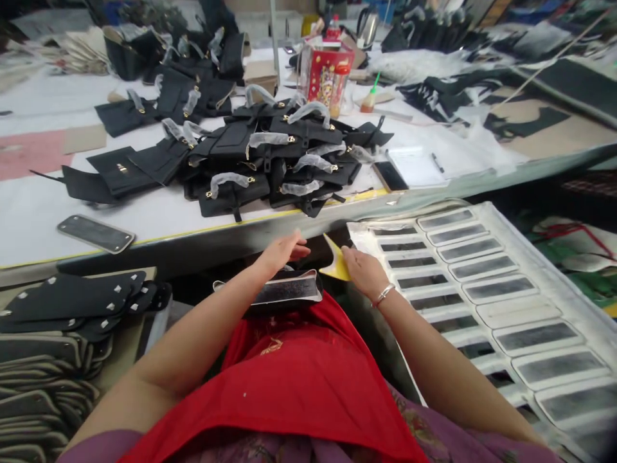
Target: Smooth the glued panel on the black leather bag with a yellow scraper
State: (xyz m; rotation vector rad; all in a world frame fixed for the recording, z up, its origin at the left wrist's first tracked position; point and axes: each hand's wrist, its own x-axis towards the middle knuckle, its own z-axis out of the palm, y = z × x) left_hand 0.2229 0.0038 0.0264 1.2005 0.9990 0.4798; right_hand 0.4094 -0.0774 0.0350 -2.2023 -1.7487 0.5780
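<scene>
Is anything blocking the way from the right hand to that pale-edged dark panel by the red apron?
Nothing visible stands between the right hand and the panel's right end; only the yellow piece it holds juts into the gap. The left forearm overlaps the panel's left part.

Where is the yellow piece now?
In the head view, just right of centre: the yellow piece is in the right hand, between the left hand and the white panel.

Ahead of the left hand (281,253) and right hand (361,270) stretches a long white-topped worktable (38,225) with a yellow line (159,240) along its near edge, evenly lit, a slim upright pole (274,48) farther off, and the room behind blurred.
</scene>
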